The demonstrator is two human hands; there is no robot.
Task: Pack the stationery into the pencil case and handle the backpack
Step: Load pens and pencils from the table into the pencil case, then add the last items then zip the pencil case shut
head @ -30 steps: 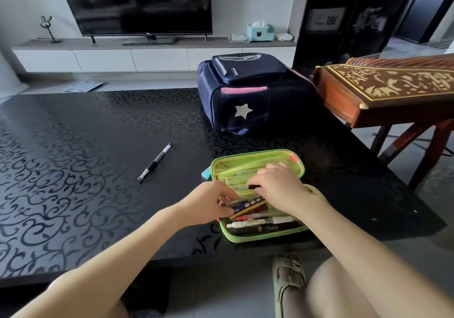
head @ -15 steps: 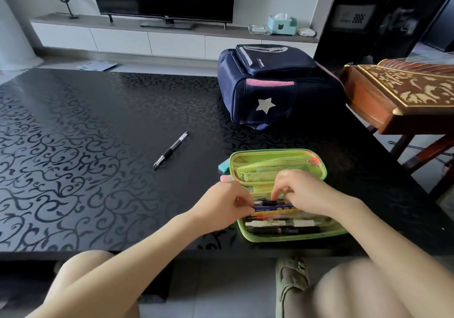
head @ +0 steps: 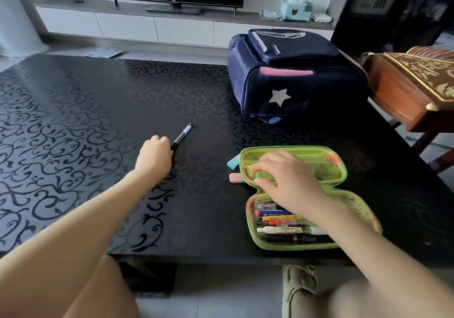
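The left hand (head: 154, 154) has left the pencil case (head: 341, 170) and now reaches out across the table (head: 98, 145) to the pen (head: 182, 136), curled fingers pinching its near end. The right hand (head: 282, 177) has moved off the pen row onto the lid's mesh pocket (head: 318, 170) (fingers spread).

Both arms are bare along their whole visible length: the left forearm (head: 81, 219) at 7 o'clock up to the left grip (head: 153, 154), and the right forearm (head: 368, 239) at 5 o'clock up to the right grip (head: 285, 177). Bare legs show below the table edge. At 6 o'clock one foot wears an olive-green sandal (head: 298, 285) with broad, soft-looking straps.
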